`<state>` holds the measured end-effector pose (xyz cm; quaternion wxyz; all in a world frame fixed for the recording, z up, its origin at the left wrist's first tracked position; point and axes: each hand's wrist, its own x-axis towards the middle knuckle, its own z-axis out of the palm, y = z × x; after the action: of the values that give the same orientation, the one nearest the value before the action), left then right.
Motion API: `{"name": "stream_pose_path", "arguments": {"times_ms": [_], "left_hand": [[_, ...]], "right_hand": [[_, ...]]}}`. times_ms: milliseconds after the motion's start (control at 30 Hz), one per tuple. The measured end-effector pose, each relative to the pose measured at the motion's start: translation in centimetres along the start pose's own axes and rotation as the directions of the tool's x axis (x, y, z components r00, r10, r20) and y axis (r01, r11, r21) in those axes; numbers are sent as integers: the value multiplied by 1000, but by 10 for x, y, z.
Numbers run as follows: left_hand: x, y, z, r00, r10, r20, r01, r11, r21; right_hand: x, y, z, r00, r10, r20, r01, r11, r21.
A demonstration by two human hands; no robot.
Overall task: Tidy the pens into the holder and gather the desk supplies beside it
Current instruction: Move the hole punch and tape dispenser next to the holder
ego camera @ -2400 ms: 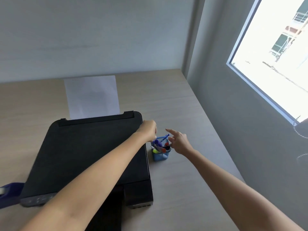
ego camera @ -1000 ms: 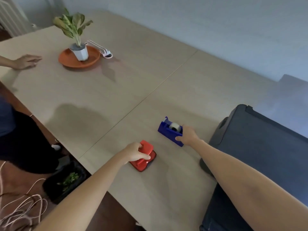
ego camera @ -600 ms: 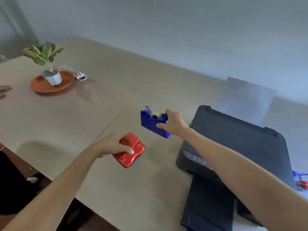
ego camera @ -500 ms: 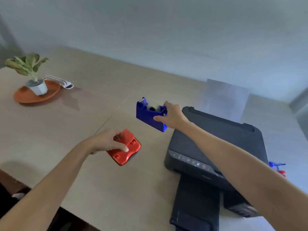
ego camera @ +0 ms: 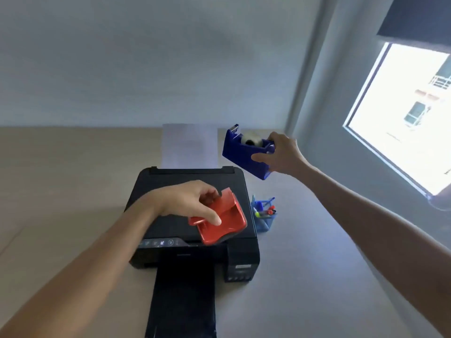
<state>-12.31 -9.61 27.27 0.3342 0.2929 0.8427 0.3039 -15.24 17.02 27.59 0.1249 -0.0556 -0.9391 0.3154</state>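
Note:
My left hand grips a red hole punch in the air above the black printer's top. My right hand holds a blue tape dispenser with a roll of tape in it, up in the air behind and above the pen holder. The blue mesh pen holder stands on the desk right of the printer, with several pens and markers upright in it.
A black printer with its output tray pulled out fills the middle of the wooden desk; a white sheet sticks up from its rear feed. A wall and a bright window close off the right side.
Both hands have lifted the hole punch and the tape dispenser off the desk's left part and carried them right, over the printer toward the pen holder. My view swung right with them.

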Motion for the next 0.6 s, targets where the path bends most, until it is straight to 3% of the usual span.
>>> {"name": "stream_pose_path", "arguments": {"times_ms": [167,267,433,600], "left_hand": [[84,65,60,989,71,131,-87,989,116],[129,88,98,979,46,201,-93,969,231],[198,84,157,955,-111,276,1,929,370],[244,48,185,922,-292,253,99,813,574]], "right_hand": [[-22,107,-46,968,229,-102,-230,973,2],[-37,158,-57,932,341,-125,-342,940,21],[-61,217,-39,875,468,-119,-460,883,89],[-75,250,9,825,562,-56,-555,826,97]]}}
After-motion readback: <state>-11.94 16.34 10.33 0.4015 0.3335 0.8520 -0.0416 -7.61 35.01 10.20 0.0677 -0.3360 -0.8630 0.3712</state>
